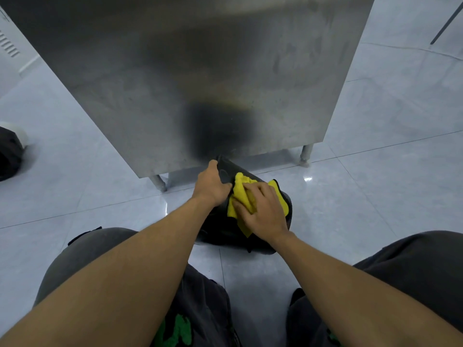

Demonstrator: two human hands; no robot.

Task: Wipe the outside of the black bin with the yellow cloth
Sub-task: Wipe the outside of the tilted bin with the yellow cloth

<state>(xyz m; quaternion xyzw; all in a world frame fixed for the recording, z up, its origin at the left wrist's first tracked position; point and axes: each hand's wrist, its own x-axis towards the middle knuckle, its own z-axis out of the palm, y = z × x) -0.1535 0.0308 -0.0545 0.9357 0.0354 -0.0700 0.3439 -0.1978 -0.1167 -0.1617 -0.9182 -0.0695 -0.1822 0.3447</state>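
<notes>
The black bin [220, 227] lies tilted on the tiled floor in front of my knees, its upper end leaning toward the steel cabinet. My left hand [211, 185] grips the bin's upper edge. My right hand [261, 210] presses the yellow cloth [240, 190] flat against the bin's outer wall, fingers spread over the cloth. Most of the bin is hidden under my hands and the cloth.
A stainless steel cabinet [200, 78] on short legs [307, 152] stands right behind the bin. A dark bag-like object [10, 152] sits at the left edge. A thin dark leg [447, 22] slants at the top right. My knees frame the bin.
</notes>
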